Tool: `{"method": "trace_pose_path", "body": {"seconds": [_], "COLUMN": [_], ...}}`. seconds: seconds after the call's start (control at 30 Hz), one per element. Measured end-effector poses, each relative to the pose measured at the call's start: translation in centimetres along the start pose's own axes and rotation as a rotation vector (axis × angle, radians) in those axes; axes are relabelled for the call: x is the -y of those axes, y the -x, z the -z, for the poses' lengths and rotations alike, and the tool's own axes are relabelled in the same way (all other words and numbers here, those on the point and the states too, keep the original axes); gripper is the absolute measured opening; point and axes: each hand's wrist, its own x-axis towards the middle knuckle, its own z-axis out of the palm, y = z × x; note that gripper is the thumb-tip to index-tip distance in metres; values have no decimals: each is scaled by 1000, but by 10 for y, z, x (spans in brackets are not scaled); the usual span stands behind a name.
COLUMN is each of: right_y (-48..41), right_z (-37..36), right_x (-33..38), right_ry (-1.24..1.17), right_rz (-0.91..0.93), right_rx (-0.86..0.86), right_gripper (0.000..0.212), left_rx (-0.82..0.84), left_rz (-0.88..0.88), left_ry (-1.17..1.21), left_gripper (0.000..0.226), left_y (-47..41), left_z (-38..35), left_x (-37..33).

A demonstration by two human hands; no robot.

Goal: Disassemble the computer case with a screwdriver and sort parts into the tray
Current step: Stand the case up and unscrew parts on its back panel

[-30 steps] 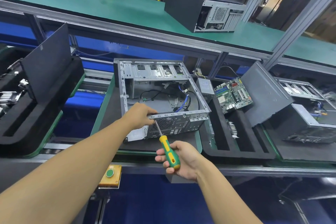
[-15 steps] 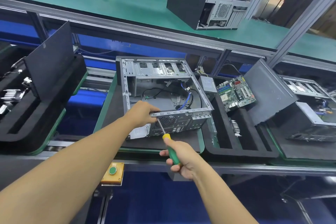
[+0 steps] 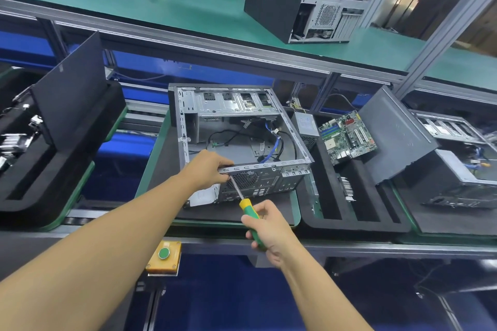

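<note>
An open grey computer case (image 3: 239,121) lies on its side on a black mat in the middle, loose cables inside. My left hand (image 3: 208,168) grips the near top rim of the case at its rear panel. A screwdriver (image 3: 248,211) with a green and yellow handle is held in my right hand (image 3: 269,228); its shaft slants up-left, and the tip meets the rear panel just under my left fingers. To the right, a black foam tray (image 3: 349,212) holds a green motherboard (image 3: 347,137), a grey power supply (image 3: 305,123) and a dark side panel (image 3: 398,134).
Another foam tray (image 3: 53,169) with a leaning dark panel and metal parts stands at the left. A second opened case (image 3: 462,177) lies at the far right. A closed case (image 3: 304,5) sits on the green upper shelf. A yellow box with a green button (image 3: 163,256) hangs below the front edge.
My right hand has slid up the handle and brought the screwdriver tip closer under my left hand at the rear panel. The view has shifted slightly; the case has stayed put.
</note>
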Motion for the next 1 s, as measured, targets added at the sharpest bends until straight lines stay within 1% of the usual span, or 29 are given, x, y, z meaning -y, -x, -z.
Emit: {"method": "trace_pose_path", "body": {"seconds": [0.07,0.13,0.17,0.23,0.3,0.37,0.4,0.47,0.5,0.63,0.77,0.9,1.0], "right_y": [1,1,2,2,2,0,0,-1,-2,-4,-5,-5,-5], "right_z": [3,7,8,7,5,5,5,5,5,6,7,3,0], "right_x": [6,12,14,12,8,3,2,0,-1,-3,-4,-5,-4], "right_ry": [-82,-238,-278,-221,-114,-36,-26,-65,-87,-127,-163,-216,-149], "right_rz": [-81,-185,-208,-197,-139,-53,-29,-21,-24,-29,-35,-48,-25], "right_rx": [36,124,162,169,118,76,66,67,68,79,85,72,68], "right_gripper": [14,26,31,30,22,9,6,7,8,11,13,21,28], "left_rx": [-15,-24,-26,-15,1,12,17,37,50,83,30,3,-16], "left_rz": [-6,-4,2,-6,-23,-26,-25,-19,-28,-100,-189,-270,-304], "left_ry": [3,40,57,41,35,74,91,108,90,-36,-69,-172,-220], "left_gripper": [45,44,42,33,28,31,34,40,39,23,32,24,21], "left_y": [1,4,7,9,8,5,3,-1,-3,-6,2,11,15], "left_z": [-2,-4,-5,-7,-8,-8,-7,-4,-4,-7,-8,-7,-7], "left_x": [-1,0,0,1,3,5,5,5,5,2,2,2,3]}}
